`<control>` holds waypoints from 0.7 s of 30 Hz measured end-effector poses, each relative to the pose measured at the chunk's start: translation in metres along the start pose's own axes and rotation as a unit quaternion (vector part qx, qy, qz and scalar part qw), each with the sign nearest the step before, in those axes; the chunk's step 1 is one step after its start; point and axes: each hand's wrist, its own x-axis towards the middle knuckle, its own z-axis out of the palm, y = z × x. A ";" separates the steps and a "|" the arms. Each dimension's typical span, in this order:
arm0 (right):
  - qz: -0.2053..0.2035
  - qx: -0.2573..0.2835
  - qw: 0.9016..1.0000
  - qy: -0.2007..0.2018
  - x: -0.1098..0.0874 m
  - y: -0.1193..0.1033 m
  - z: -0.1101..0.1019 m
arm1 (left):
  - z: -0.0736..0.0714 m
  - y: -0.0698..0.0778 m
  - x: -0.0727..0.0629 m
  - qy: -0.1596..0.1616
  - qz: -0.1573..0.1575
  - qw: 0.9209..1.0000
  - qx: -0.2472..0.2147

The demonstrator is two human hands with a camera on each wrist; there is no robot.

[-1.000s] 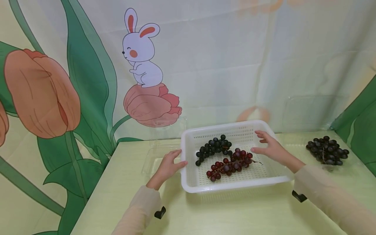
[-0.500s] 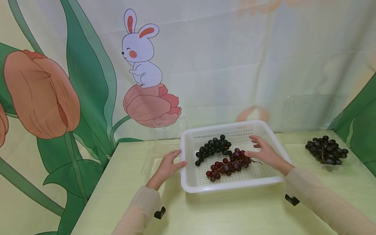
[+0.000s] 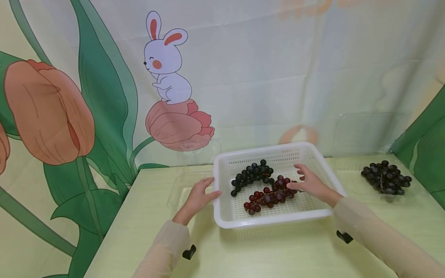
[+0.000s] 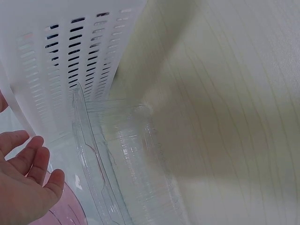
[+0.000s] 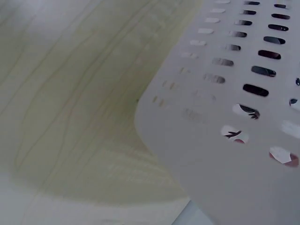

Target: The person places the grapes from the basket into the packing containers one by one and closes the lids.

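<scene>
A white perforated plastic basket (image 3: 271, 222) stands on the table, its slotted walls filling much of both wrist views. Inside lie a bunch of black grapes (image 3: 252, 173) and, nearer the front, a bunch of red grapes (image 3: 267, 197). My left hand (image 3: 199, 197) is at the basket's left rim, thumb and fingers spread against it; the left wrist view has its fingers loosely bent outside the wall. Over the basket's right part reaches my right hand (image 3: 314, 186), fingers apart, thumb at the right end of the red bunch. Whether the thumb touches the grapes I cannot tell.
Left of the basket sits a clear plastic clamshell box (image 4: 126, 159), lid raised. Another clear box (image 3: 347, 166) at the right back holds a bunch of black grapes (image 3: 386, 177). A printed cloth (image 3: 257, 77) with a rabbit and tulips hangs behind the table.
My right hand has moved left and slightly down, from the basket's right side to the end of the red grapes. The left hand stays at the rim.
</scene>
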 end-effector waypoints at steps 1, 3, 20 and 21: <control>0.005 0.000 1.000 -0.003 0.001 0.000 0.001 | 0.000 0.000 0.000 0.000 0.000 1.000 -0.001; 0.016 0.005 1.000 -0.012 0.001 0.000 0.002 | 0.000 0.000 0.000 0.000 0.002 1.000 -0.001; 0.045 0.013 0.996 -0.076 0.001 -0.001 0.006 | 0.001 -0.001 0.000 0.003 0.006 1.000 -0.003; 0.047 0.013 0.996 -0.080 0.001 -0.001 0.006 | 0.001 -0.001 0.000 0.003 0.005 1.000 -0.003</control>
